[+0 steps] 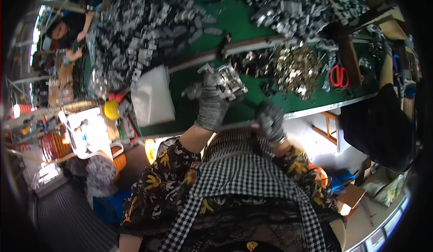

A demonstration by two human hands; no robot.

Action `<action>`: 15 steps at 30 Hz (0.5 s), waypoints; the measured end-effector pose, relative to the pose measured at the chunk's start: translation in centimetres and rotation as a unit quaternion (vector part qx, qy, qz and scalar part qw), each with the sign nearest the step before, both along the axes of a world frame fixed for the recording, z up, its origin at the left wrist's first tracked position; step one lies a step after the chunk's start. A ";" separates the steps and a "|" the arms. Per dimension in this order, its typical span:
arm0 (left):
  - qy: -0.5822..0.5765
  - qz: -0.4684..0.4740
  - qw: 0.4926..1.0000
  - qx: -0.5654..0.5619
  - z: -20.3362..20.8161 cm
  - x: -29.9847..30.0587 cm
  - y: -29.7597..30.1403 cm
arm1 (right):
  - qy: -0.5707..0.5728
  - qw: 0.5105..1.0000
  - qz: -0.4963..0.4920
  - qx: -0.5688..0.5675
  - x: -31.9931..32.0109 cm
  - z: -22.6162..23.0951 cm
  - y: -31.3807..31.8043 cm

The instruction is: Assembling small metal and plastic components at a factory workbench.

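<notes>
My left hand [212,105], in a grey glove, is raised over the near edge of the green table [189,116]. Its fingers are closed around a silver metal part [231,83] with a boxy, cut-out shape; I cannot make out whether it is one piece or several. My right hand [270,122], gloved the same way, hangs at the table's front edge, apart from the left. Its fingers are curled in, and whatever they may hold is hidden. Just beyond the hands lie a heap of shiny gold-toned metal pieces [297,69] and some small black parts [261,65].
Large piles of grey metal parts [135,49] and more silver parts [288,8] cover the far table. A stack of clear plastic bags [152,96] lies left of my hands. Red-handled scissors [339,77] lie at the right. Another person's hand [74,54] shows far left.
</notes>
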State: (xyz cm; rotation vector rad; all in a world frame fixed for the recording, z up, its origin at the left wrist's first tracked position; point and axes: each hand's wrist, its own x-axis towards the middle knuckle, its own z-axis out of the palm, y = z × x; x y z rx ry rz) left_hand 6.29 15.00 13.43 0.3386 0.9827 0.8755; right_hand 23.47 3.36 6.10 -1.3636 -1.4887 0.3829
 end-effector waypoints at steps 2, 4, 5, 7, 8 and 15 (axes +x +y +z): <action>-0.038 -0.074 0.996 -0.010 0.6 0.8 4.2 | 0.050 0.997 0.051 -0.025 -0.5 0.4 0.2; 0.001 -0.100 0.995 -0.015 0.8 2.5 8.8 | 0.089 0.991 0.068 -0.069 -0.5 1.2 0.5; 0.076 -0.102 0.992 0.010 0.6 3.6 11.2 | 0.100 0.989 0.067 -0.091 -0.3 1.5 0.8; 0.101 -0.113 0.985 0.084 0.1 5.9 16.7 | 0.110 0.987 0.051 -0.108 -0.1 2.3 1.1; 0.126 -0.119 0.983 0.063 -0.3 7.4 20.1 | 0.109 0.988 0.034 -0.103 0.0 2.5 1.3; 0.134 -0.090 0.985 0.053 -2.3 14.6 39.8 | 0.118 0.986 -0.005 -0.116 -0.4 4.2 2.4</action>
